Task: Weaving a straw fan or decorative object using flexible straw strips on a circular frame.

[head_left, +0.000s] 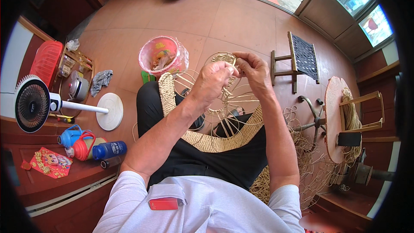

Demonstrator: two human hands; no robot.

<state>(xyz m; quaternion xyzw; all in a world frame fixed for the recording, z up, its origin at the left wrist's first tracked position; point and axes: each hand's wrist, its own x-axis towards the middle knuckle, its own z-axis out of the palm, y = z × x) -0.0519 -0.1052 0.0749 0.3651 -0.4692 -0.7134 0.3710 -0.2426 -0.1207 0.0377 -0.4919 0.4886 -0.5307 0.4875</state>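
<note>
Across my lap lies a woven frame of straw-coloured cord, a broad curved band with thin strands running inward to a small hoop. Both hands meet at the hoop's partly wrapped top, at the far side. My left hand is closed there with a pinch on the cord. Beside it, my right hand pinches the cord too, fingertips close to the left thumb. The exact strand between the fingers is mostly hidden.
Beyond my left knee stands a pink bucket. A fan and several bottles are at left. On the right are a dark-seated stool, a round-topped stand with coiled cord, and loose cord on the floor.
</note>
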